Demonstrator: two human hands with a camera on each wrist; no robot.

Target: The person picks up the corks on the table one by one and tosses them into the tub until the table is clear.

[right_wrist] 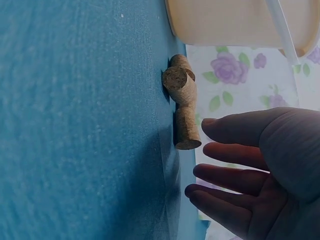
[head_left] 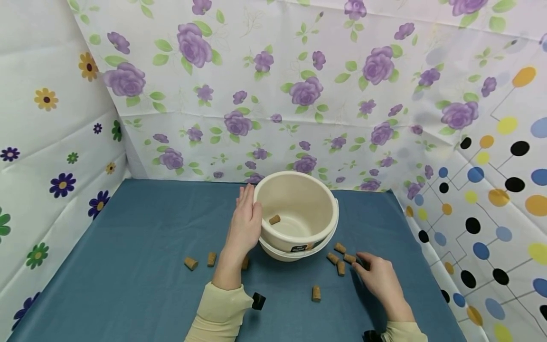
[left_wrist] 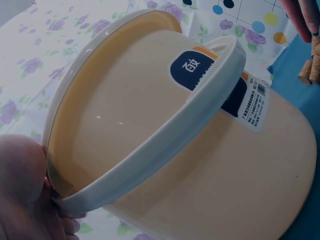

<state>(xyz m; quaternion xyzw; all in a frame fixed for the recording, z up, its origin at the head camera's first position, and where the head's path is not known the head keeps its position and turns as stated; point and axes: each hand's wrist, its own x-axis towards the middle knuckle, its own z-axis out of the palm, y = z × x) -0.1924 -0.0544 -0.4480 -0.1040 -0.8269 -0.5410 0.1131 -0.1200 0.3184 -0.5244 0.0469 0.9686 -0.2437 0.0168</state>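
A cream plastic bucket [head_left: 295, 204] stands on the blue cloth with its pale handle [left_wrist: 150, 155] hanging down in front. One cork [head_left: 275, 219] lies inside it. My left hand [head_left: 245, 221] rests against the bucket's left side at the rim, its fingers looking straight in the head view. To the right of the bucket is a small cluster of corks [head_left: 340, 268]. Beside this cluster hovers my right hand [head_left: 380, 278], thumb and fingers apart. In the right wrist view nothing shows between the fingertips [right_wrist: 210, 122] and the nearest cork [right_wrist: 187, 130] is just off the thumb.
Another cork [head_left: 316, 293] lies by itself nearer the front. Left of the bucket are two more, one cork [head_left: 190, 263] and a second cork [head_left: 211, 259], plus a cork [head_left: 245, 262] partly hidden by my left wrist. Patterned sheets [head_left: 239, 95] enclose the blue cloth [head_left: 141, 285].
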